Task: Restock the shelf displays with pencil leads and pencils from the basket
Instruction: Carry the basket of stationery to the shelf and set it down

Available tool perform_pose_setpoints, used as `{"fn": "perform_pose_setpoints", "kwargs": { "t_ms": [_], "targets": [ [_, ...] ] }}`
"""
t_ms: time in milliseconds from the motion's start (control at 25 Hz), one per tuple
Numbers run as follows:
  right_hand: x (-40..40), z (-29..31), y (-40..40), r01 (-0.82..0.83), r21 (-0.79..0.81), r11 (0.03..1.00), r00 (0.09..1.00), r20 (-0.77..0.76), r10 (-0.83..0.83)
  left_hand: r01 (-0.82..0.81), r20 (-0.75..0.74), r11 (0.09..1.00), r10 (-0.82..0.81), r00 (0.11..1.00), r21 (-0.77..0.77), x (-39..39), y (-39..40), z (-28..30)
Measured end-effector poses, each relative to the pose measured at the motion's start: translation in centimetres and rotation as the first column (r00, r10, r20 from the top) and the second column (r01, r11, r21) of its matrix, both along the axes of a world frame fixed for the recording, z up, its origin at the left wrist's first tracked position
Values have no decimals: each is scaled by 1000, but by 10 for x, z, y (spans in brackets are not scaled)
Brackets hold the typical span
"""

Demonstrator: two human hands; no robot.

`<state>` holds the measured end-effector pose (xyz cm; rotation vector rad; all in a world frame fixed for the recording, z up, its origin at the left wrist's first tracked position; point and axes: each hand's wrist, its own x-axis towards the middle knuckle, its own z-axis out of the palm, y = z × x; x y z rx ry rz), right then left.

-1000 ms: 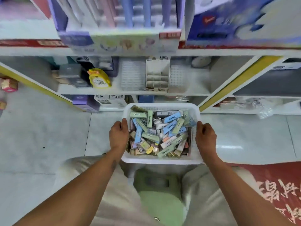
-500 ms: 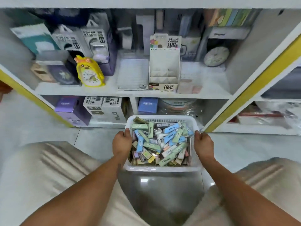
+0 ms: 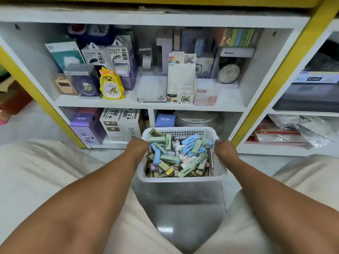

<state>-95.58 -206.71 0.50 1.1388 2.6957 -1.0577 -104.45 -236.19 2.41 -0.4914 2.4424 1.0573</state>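
**Basket held at both rims, low shelf ahead**

Head view, looking down. White slotted basket sits between the knees, close in front of the shelf; whether it rests on the floor cannot be told. Left hand grips the left rim, fingers curled over the edge. Right hand grips the right rim the same way — both grips closed on the basket, nothing else held.

Basket contents: a loose heap of small flat lead boxes in green, blue, cream and tan, lying at all angles, filling it nearly to the rim.

Middle shelf level: an upright white display box marked 0.7 and 100, its tiers looking bare. Just left of it a flat white tray labelled 2B. Further left a yellow duck clock; power-bank packs behind it. A round clock stands to the right of the display.

Lower level — purple box and white cartons, behind the basket's far left corner.
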Motion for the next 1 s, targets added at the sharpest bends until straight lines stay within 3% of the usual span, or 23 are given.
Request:
{"fn": "perform_pose_setpoints", "kwargs": {
  "t_ms": [200,360,560,760,1000],
  "targets": [
    [-16,-20,6,-37,29,999,996,83,35,11,82,999,-14,997,36,-11,9,-21],
    [-19,-75,7,-61,-10,998,984,165,62,43,128,999,-44,991,9,-27,9,-67],
    [-23,-140,2,-48,-53,997,968,244,60,-37,160,997,48,986,-74,-27,1,-135],
    [-21,-192,-5,-67,-4,998,955,289,65,37,221,989,-4,975,-146,-21,-7,-196],
    [-13,-218,-5,-68,-29,997,935,347,73,122,236,979,-80,968,-166,-20,-8,-217]
  ]
}}
